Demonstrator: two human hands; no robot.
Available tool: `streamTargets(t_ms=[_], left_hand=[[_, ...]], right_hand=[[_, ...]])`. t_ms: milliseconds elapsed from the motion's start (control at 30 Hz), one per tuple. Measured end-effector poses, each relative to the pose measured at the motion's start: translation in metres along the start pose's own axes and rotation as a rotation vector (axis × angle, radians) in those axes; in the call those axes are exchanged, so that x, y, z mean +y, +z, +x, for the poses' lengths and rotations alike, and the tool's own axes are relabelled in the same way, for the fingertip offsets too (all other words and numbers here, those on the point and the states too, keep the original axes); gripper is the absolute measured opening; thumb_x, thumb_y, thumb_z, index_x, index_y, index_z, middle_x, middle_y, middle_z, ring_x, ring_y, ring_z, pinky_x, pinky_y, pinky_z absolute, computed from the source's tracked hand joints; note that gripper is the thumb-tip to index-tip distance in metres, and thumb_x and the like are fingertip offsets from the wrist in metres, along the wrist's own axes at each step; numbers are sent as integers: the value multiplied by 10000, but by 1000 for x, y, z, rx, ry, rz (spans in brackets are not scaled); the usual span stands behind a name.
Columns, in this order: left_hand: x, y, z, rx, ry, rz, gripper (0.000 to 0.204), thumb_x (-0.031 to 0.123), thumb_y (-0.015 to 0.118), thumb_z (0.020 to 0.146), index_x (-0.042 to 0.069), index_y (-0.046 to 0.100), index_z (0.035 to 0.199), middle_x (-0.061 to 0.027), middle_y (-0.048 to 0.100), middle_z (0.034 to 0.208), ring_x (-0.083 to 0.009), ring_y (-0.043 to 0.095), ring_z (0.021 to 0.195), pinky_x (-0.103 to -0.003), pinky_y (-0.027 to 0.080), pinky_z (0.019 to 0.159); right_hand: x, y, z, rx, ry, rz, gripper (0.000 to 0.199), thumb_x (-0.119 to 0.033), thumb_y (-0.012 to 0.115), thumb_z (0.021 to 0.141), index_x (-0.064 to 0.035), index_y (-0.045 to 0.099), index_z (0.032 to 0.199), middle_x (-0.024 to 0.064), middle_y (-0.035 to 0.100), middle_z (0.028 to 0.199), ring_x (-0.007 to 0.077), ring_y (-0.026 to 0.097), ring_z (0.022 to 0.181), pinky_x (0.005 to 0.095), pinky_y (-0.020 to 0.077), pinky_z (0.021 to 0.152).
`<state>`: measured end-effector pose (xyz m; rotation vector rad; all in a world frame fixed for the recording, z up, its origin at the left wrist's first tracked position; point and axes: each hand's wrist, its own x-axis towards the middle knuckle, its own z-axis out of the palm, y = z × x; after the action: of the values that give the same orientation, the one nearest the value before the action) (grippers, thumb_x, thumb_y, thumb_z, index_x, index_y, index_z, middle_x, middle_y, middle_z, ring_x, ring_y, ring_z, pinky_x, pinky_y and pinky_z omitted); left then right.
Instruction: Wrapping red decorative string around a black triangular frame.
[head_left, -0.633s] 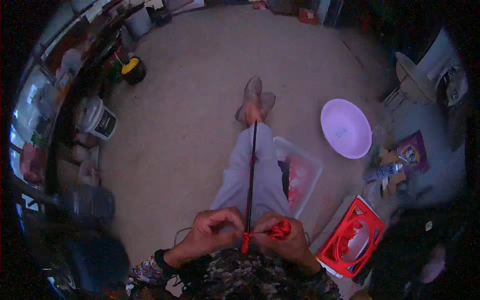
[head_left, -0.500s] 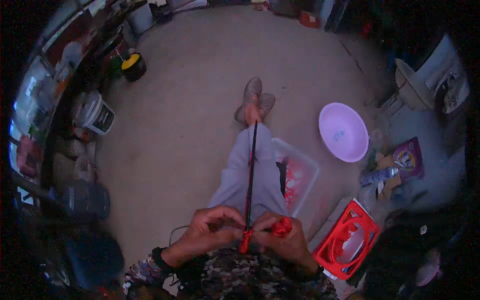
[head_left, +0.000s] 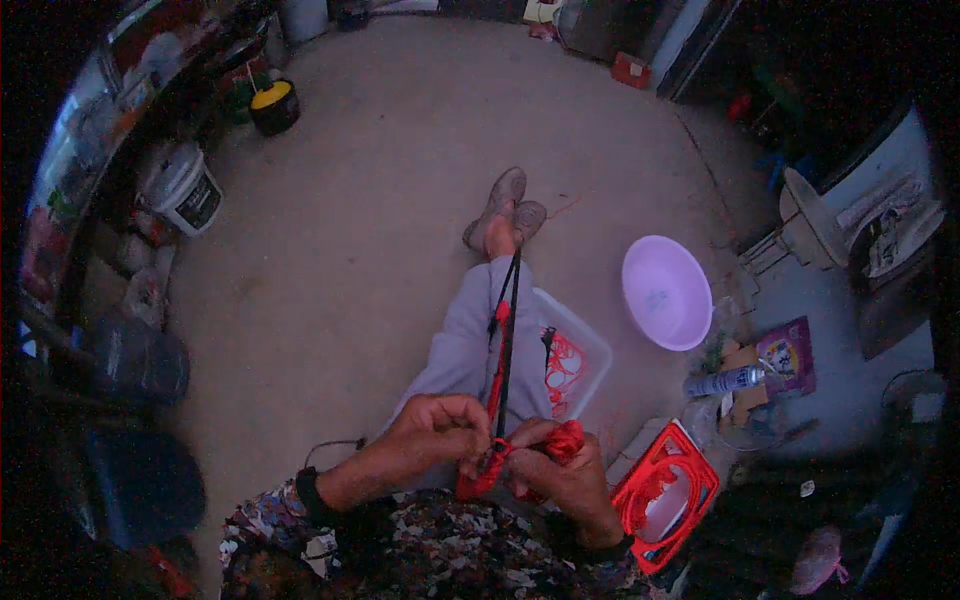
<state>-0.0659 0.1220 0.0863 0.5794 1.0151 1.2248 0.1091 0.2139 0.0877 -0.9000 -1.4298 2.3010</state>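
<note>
A black cord [head_left: 508,340] runs in two strands from near my crossed shoes to between my hands, with red cord beside it. At its near end is a piece of red knotted cord [head_left: 480,482]. My left hand [head_left: 432,430] is just left of it, thumb and fingers pinched together; what they pinch is too small to make out. My right hand [head_left: 567,480] is closed around a bundle of red cord [head_left: 566,440], its fingertips at the knotted part. Between my legs and the basin, a translucent bin [head_left: 598,352] holds loose red cord and something black.
A red openwork basket [head_left: 632,510] with red cord and a white piece inside stands close at my right. Beyond are a lilac basin [head_left: 668,294], a spray can [head_left: 722,382] and a purple packet [head_left: 787,358]. A white bucket [head_left: 185,190] and blue chair-like shape [head_left: 150,490] stand left.
My left fingers have lifted slightly from the red knotted part. The black cord now shows as two strands spread apart, and more red cord shows beside it. The whole view has shifted a little.
</note>
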Motion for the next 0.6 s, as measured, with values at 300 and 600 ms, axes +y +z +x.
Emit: streamTargets(t_ms=[300, 600], left_hand=[[-36, -7, 5, 50, 66, -45, 71, 66, 544, 821, 2, 534, 850, -55, 567, 738, -109, 552, 651, -238, 453, 606], [-20, -10, -7, 31, 97, 205, 166, 109, 593, 830, 17, 531, 953, -16, 577, 828, -69, 547, 726, -226, 457, 644]], right_hand=[[20, -18, -5, 9, 90, -85, 110, -101, 604, 802, -15, 575, 864, 45, 557, 627, 95, 522, 514, 204, 361, 420], [28, -1, -1, 13, 49, -121, 118, -126, 619, 806, -23, 574, 843, 45, 566, 635, 88, 513, 503, 202, 354, 419]])
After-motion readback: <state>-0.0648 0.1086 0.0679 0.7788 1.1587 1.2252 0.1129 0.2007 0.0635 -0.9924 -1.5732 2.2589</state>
